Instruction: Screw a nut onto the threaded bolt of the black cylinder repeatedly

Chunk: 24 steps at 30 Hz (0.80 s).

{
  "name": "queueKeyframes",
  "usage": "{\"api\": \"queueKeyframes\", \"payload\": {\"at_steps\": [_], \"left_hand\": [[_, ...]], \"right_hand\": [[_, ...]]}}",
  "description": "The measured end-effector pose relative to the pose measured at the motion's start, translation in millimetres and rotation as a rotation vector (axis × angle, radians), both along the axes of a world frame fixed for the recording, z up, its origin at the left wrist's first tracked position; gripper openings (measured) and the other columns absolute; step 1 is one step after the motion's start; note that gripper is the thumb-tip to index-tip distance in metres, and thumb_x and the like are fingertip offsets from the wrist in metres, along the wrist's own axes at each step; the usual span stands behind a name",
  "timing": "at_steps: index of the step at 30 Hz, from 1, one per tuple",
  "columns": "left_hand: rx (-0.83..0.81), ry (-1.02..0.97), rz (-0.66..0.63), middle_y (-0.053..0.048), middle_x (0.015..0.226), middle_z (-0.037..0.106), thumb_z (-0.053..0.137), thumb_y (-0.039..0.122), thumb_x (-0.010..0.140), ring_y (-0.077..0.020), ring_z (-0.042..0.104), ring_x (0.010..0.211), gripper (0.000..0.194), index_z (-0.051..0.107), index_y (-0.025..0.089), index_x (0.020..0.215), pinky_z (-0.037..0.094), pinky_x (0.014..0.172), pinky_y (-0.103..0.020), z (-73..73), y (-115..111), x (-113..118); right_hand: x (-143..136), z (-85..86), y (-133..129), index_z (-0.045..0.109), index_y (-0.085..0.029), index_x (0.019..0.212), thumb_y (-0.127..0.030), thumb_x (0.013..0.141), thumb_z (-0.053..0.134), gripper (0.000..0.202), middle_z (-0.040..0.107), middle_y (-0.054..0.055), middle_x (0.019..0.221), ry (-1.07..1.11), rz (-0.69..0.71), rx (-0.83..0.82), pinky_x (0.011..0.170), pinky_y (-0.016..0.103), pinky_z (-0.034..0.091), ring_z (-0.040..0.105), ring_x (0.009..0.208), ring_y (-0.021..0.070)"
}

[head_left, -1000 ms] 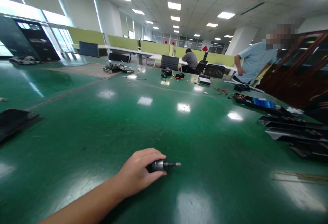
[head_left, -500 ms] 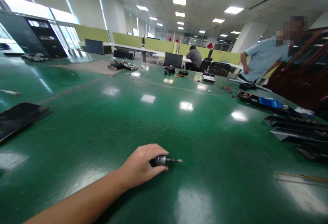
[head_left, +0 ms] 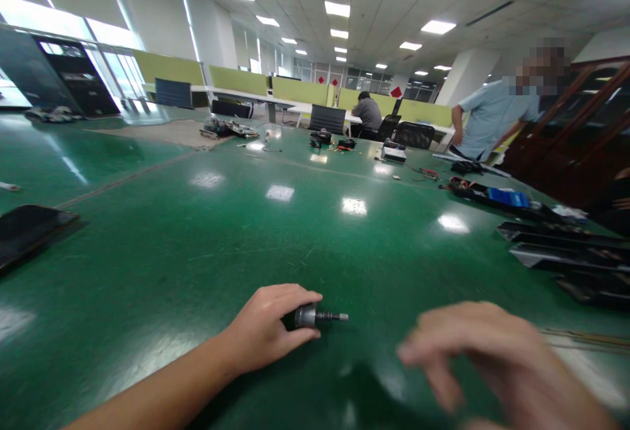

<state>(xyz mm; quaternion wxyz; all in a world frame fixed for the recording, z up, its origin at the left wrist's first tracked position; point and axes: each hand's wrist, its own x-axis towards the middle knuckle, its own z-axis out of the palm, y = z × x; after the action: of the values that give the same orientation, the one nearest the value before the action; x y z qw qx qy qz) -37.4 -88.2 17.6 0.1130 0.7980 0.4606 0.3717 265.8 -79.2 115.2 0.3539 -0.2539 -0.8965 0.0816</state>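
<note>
Near the front of the green table (head_left: pixel 236 220), my left hand (head_left: pixel 263 325) is closed around a small dark cylindrical metal part (head_left: pixel 306 316). A thin ridged shaft with a bare silver tip sticks out of the part and points right; its rear end is hidden in my palm. To the right of that tip, my right hand (head_left: pixel 492 351) hangs over the table, blurred by motion. Its fingers are bent and apart, and nothing shows between them. The two hands do not touch.
A dark flat device (head_left: pixel 34 230) lies at the left. Along the right edge are dark metal channel pieces (head_left: pixel 566 256), thin rods (head_left: pixel 585 338) and a tray with a blue item (head_left: pixel 506 197). A person (head_left: pixel 492 115) in a light blue shirt stands at the far right.
My right hand has come into view from the lower right. My left hand keeps its hold on the metal part. The view has shifted slightly.
</note>
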Motion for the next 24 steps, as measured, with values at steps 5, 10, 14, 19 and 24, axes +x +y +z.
{"api": "queueKeyframes", "payload": {"at_steps": [5, 10, 14, 19, 24], "left_hand": [[-0.006, 0.009, 0.036, 0.002, 0.110, 0.076, 0.082, 0.037, 0.080, -0.0160, 0.073, 0.096, 0.062, 0.054, 0.034, 0.135, 0.055, 0.085, -0.028, -4.0, 1.3, -1.4], [-0.022, 0.003, -0.014, 0.003, 0.109, 0.076, 0.082, 0.038, 0.080, -0.0148, 0.075, 0.090, 0.057, 0.057, 0.033, 0.131, 0.055, 0.079, -0.024, -5.1, 0.3, 0.7], [-0.045, -0.021, -0.058, 0.001, 0.109, 0.076, 0.081, 0.034, 0.081, -0.0156, 0.074, 0.092, 0.054, 0.057, 0.031, 0.129, 0.055, 0.080, -0.024, -3.7, 0.8, 4.2], [-0.080, -0.058, -0.039, 0.001, 0.104, 0.076, 0.080, 0.027, 0.081, -0.0147, 0.072, 0.090, 0.041, 0.065, 0.028, 0.119, 0.054, 0.081, -0.025, -6.0, 3.1, 5.8], [-0.160, -0.050, -0.032, 0.000, 0.103, 0.074, 0.077, 0.024, 0.082, -0.0152, 0.070, 0.091, 0.034, 0.068, 0.027, 0.115, 0.052, 0.082, -0.026, -7.2, 0.1, 8.8]], "right_hand": [[-50.6, -29.7, 41.5, 0.068, -0.022, 0.117, -0.030, 0.078, 0.080, 0.041, 0.071, 0.005, 0.102, -0.064, 0.007, -0.322, 0.084, 0.034, 0.054, 0.066, 0.092, 0.0235], [-55.7, -60.8, 47.3, 0.068, -0.022, 0.111, -0.023, 0.078, 0.074, 0.034, 0.067, 0.004, 0.093, -0.078, 0.067, -0.484, 0.077, 0.033, 0.050, 0.064, 0.082, 0.0210], [-53.5, -65.5, 44.4, 0.070, -0.023, 0.105, -0.026, 0.077, 0.076, 0.028, 0.066, 0.003, 0.088, -0.135, 0.081, -0.526, 0.075, 0.033, 0.048, 0.062, 0.079, 0.0205], [-58.9, -68.5, 43.4, 0.073, -0.023, 0.098, -0.025, 0.085, 0.071, 0.013, 0.067, 0.002, 0.085, -0.144, 0.080, -0.548, 0.071, 0.030, 0.045, 0.061, 0.076, 0.0184], [-61.0, -72.3, 44.6, 0.074, -0.023, 0.099, -0.025, 0.090, 0.069, 0.010, 0.069, 0.001, 0.085, -0.135, 0.088, -0.549, 0.071, 0.029, 0.043, 0.063, 0.079, 0.0176]]}}
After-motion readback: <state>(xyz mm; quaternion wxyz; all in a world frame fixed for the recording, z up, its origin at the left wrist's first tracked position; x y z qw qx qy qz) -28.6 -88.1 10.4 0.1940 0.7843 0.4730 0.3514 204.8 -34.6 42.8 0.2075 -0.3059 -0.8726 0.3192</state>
